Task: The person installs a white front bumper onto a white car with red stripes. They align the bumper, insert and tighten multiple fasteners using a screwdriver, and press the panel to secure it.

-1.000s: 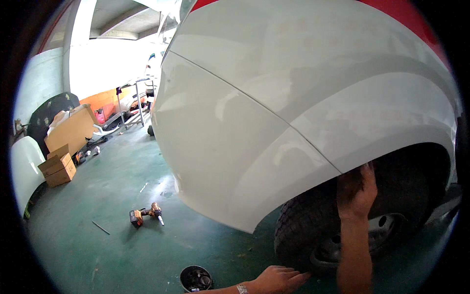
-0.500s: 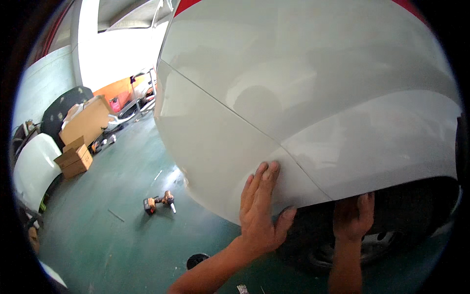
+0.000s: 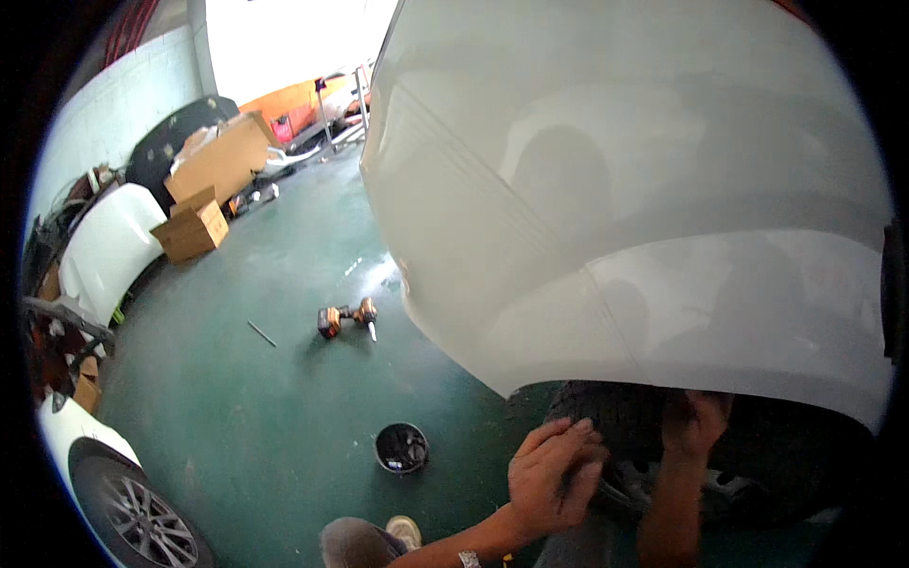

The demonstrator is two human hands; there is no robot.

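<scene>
A pale grey-white car body (image 3: 606, 189) fills the right side, its bumper and fender meeting along a seam above the wheel arch. In front of the tyre (image 3: 606, 407), just below the arch edge, my left hand (image 3: 557, 478) has its fingers curled together. It is off the panel, and anything between the fingers is hidden. My right hand (image 3: 694, 423) reaches up at the arch lip beside the tyre. Its fingertips are behind the panel edge and in shadow, so its grip does not show.
A cordless drill (image 3: 348, 318) and a thin rod (image 3: 261, 333) lie on the green floor. Nearer stands a round dark container (image 3: 401, 448) with small parts inside. Along the left are a white car's wheel (image 3: 142, 521), a white panel (image 3: 114, 251) and a cardboard box (image 3: 191, 230).
My left hand has come off the bumper and moved down and right, its fingers now curled. My right hand stays at the arch. The view has shifted, showing more floor.
</scene>
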